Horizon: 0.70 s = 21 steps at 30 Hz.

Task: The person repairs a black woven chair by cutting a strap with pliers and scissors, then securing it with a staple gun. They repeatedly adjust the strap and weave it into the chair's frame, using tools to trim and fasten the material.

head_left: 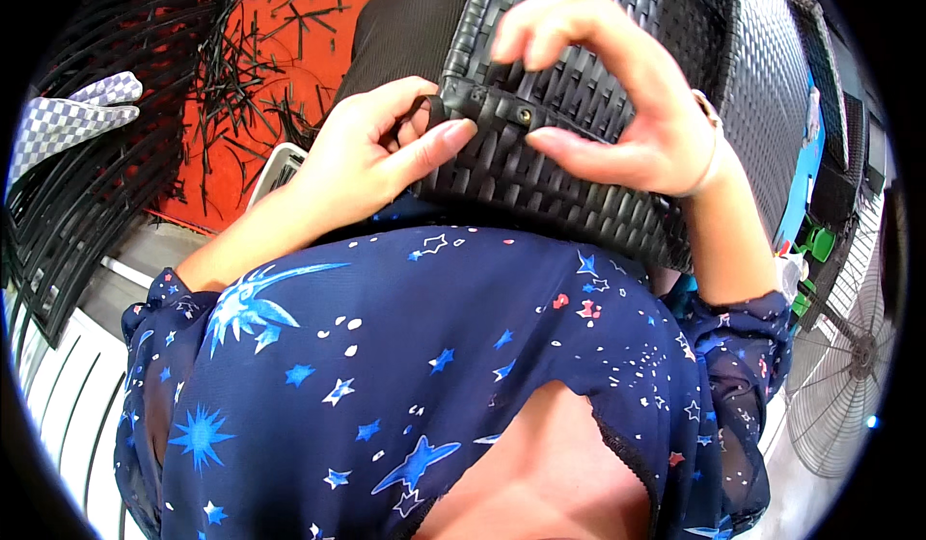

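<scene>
Two bare hands are at a black woven wicker panel [555, 181]: the left hand [371, 149] curls at its corner, and whether it grips the narrow dark strip [436, 109] by its fingers, I cannot tell. The right hand [656, 106] spreads in a wide C over the weave, seemingly holding nothing, a brass-coloured fitting [524, 116] just beside its thumb. Beyond the left hand, black offcuts [236, 58] litter a red surface [220, 178]

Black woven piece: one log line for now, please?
left hand: at black woven piece, grip unclear; right hand: grip open over weave; brass-coloured fitting: between hands; black scraps: on red surface
</scene>
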Available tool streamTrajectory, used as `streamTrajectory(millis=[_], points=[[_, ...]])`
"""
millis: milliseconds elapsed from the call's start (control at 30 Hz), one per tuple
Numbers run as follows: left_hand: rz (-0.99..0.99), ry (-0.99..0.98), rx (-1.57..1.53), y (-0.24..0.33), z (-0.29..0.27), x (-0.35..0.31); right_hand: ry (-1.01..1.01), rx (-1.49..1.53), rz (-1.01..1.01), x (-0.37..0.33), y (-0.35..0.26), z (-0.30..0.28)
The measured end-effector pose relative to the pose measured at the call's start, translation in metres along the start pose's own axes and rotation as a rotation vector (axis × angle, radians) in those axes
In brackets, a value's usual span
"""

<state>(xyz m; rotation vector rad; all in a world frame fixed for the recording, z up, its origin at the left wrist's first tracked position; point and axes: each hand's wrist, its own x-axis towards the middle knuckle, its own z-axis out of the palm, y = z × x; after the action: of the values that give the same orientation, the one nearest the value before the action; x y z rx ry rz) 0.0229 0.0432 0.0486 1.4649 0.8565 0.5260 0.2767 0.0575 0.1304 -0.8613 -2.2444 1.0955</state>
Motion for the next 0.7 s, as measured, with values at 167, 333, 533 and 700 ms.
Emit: streamTrajectory(millis=[167,333,533,700], points=[[-0.052,-0.055,-0.043,0.001,0.005,-0.012,0.026,0.181,0.021,-0.009,0.011,0.034],[-0.008,-0.111,-0.009,0.001,0.004,-0.018,0.059,0.200,0.092,-0.018,0.008,0.042],[-0.005,-0.091,-0.064,-0.006,0.010,-0.017,0.064,0.162,0.109,-0.021,0.009,0.041],[-0.039,-0.079,-0.186,-0.010,0.014,-0.015,0.100,0.162,0.076,-0.024,0.014,0.043]])
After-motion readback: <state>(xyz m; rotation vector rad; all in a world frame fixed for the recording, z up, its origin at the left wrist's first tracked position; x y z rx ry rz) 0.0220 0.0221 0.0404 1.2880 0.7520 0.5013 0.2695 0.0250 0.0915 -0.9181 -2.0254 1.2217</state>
